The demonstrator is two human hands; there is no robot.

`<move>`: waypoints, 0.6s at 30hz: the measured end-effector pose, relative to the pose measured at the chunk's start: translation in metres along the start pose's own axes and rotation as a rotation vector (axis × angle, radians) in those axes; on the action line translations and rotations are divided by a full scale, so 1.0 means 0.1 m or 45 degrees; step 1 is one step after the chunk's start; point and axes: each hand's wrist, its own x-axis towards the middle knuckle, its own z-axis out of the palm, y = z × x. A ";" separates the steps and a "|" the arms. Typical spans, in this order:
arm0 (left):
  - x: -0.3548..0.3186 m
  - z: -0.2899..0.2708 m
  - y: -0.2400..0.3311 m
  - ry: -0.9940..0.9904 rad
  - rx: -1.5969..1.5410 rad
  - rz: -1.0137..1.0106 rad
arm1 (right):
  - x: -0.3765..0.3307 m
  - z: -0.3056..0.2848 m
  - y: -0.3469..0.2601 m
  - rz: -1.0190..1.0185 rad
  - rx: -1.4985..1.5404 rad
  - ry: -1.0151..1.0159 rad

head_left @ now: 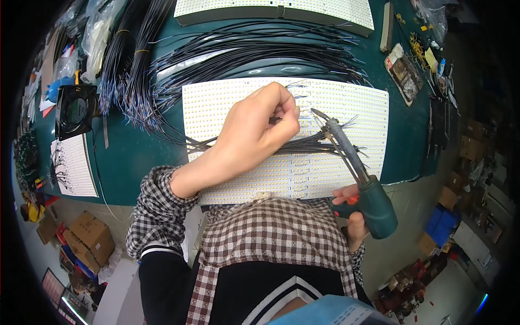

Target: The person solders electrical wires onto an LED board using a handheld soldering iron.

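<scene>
My right hand [351, 211] is wrapped round the green handle of a gun-shaped soldering iron [352, 154]. Its bent tip reaches up and left, close to the fingertips of my left hand [260, 123]. Those fingers are pinched together over the board, with a bit of dark cable showing inside the curled hand; fine wire ends by the fingertips are hard to make out. Under both lies a white circuit board [211, 108] dotted with rows of small yellowish LEDs. A bunch of black cables [309, 146] crosses it below my left hand.
Many black cables [260, 54] with stripped ends lie behind the board, and tied bundles [124, 59] hang together at left. A stack of boards [276, 16] stands at the back. A black fan [76, 111] sits left; a dark, stained block [404, 75] lies right.
</scene>
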 end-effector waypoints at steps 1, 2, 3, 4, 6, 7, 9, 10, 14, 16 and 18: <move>0.00 -0.01 0.01 -0.006 0.020 -0.001 | 0.00 0.00 -0.01 -0.002 -0.002 -0.001; 0.01 -0.01 0.01 -0.007 0.019 -0.004 | 0.00 0.01 -0.02 0.001 -0.002 -0.001; 0.01 -0.02 0.02 -0.001 0.031 -0.028 | 0.00 0.01 -0.03 0.008 -0.005 0.002; 0.01 -0.02 0.02 0.005 0.043 -0.052 | -0.01 0.02 -0.04 0.015 -0.008 0.004; 0.00 -0.01 0.02 0.004 0.040 -0.054 | -0.01 0.01 -0.02 0.006 0.000 0.010; 0.01 0.00 0.02 0.001 0.038 -0.051 | -0.02 0.01 -0.01 -0.006 0.009 0.018; 0.00 0.00 0.01 0.001 0.044 -0.052 | -0.01 0.02 -0.02 0.001 -0.002 0.027; 0.00 0.00 0.01 0.004 0.049 -0.052 | -0.01 0.03 -0.03 0.006 -0.015 0.034; 0.01 0.00 0.00 0.003 0.063 -0.042 | -0.01 0.02 0.00 -0.005 -0.009 0.036; 0.01 0.00 0.00 -0.009 0.080 -0.046 | -0.01 0.02 0.00 0.006 0.000 0.024; 0.00 0.00 0.00 -0.010 0.076 -0.056 | -0.02 0.02 0.02 0.012 0.004 0.029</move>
